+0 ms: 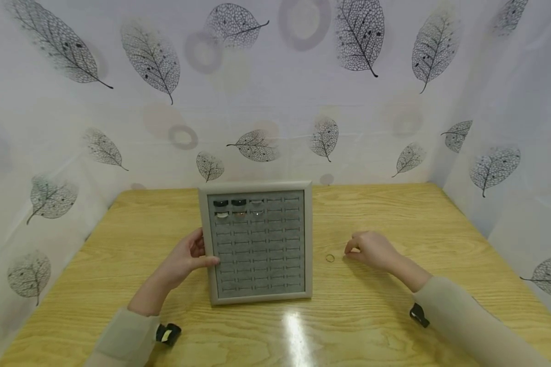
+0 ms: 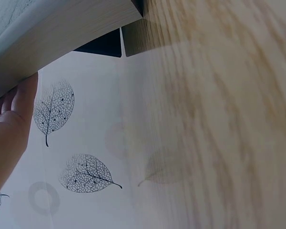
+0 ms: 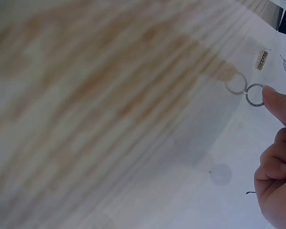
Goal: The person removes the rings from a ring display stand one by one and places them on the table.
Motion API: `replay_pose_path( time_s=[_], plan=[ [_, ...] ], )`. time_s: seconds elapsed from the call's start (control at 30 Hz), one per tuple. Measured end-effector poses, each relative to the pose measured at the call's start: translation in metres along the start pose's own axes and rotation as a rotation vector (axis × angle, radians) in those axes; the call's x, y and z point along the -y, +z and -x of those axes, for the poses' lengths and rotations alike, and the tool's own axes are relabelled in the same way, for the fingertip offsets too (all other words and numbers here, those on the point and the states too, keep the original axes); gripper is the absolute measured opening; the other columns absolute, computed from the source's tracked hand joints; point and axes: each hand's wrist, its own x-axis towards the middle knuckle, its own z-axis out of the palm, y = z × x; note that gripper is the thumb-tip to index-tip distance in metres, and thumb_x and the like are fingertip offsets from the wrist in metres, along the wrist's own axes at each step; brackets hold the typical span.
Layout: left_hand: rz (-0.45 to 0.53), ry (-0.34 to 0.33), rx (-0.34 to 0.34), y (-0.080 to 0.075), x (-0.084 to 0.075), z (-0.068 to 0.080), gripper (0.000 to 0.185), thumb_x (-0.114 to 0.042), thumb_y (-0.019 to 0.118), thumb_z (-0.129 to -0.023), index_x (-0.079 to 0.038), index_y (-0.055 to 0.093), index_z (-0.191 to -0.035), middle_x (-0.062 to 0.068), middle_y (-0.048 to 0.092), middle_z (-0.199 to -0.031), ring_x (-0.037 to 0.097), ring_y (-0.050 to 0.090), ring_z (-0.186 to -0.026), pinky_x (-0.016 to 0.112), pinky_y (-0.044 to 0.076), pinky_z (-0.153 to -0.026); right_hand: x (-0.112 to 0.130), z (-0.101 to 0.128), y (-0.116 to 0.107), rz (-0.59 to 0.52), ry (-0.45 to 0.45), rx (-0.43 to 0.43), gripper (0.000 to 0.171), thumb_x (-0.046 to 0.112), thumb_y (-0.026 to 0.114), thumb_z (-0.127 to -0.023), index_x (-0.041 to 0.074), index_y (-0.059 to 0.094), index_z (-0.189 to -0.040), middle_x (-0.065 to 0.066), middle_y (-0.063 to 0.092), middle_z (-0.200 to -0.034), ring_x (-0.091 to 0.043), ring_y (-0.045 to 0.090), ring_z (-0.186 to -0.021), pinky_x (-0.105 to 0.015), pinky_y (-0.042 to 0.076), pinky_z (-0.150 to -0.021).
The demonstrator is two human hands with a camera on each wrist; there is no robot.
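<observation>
My left hand (image 1: 183, 260) grips the left edge of a framed ring display board (image 1: 307, 244), thumb on the front, the other fingers behind. The board leans back slightly on the table. Several rings (image 1: 239, 203), some dark and some lighter, sit in the top two rows of its grey slotted padding. To the board's right, my right hand (image 1: 372, 250) is low over the table; in the right wrist view its fingertips pinch a thin, textured ring (image 3: 255, 95) close to the tabletop. A gold-coloured ring (image 1: 330, 258) lies between that hand and the board.
The wooden table (image 1: 133, 229) reflects light near its front edge. Leaf-patterned cloth (image 1: 275, 92) hangs behind it and along both sides. Black wrist straps with devices (image 1: 168, 334) show below both sleeves. A dark support (image 2: 102, 45) stands behind the board.
</observation>
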Motion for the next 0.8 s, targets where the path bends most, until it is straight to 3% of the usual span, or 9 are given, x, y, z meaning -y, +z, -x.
replay_pose_path(
  time_s=[0.43,0.8],
  plan=[
    [-0.032,-0.014,-0.010,-0.0003,-0.0017,-0.0004,0.074,-0.007,0.067,-0.077,0.004,0.022,-0.135,0.022,0.046,-0.115,0.019,0.053,-0.097,0.030,0.046,-0.078,-0.0016,-0.0009,0.0022,-0.073,0.074,0.095,0.004,0.012,0.071,-0.074,0.014,0.069,-0.071,0.006,0.063,-0.076,-0.017,0.060,-0.074,-0.031,0.048,-0.063],
    [-0.006,-0.009,-0.008,-0.0005,-0.0005,0.0003,0.076,-0.006,0.067,-0.077,0.003,0.021,-0.136,0.023,0.045,-0.118,0.017,0.053,-0.097,0.030,0.046,-0.078,-0.0024,-0.0034,0.0050,-0.101,0.114,0.155,0.008,0.007,0.068,-0.075,0.014,0.069,-0.073,0.003,0.066,-0.080,-0.018,0.061,-0.077,-0.031,0.048,-0.063]
  ],
)
